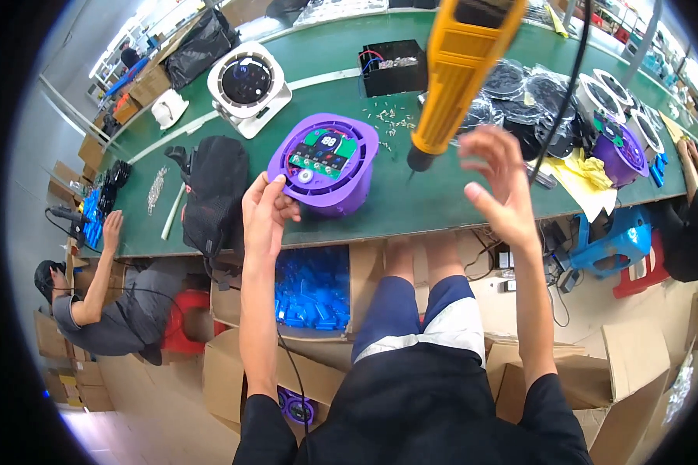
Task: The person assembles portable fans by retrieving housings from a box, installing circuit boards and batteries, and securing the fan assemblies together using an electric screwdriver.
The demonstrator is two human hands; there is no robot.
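In the head view, a purple plastic housing with rounded-square corners [350, 186] sits on the green tabletop [430, 217], in front of the person and slightly left. The left hand [262, 213] has thumb and forefinger closed on its near-left rim, the other fingers curled; how firmly they press is hard to judge from above. The right hand [506, 186] is empty, fingers spread and loosely bent, just beside a yellow, black-nosed power screwdriver [461, 74].

The housing is probably light and stiff, its smooth walls a little slippery. The exposed green circuit board [327, 151] looks the fragile part, so the outer rim or side walls make the safer hold. Its board side faces up, leaning toward the person; being nearly square, it shows no marked long axis. The screwdriver's long axis slants from upper right to lower left, bit pointing down. Small silver screws [395, 120] lie scattered beyond, near a black open box [370, 81].
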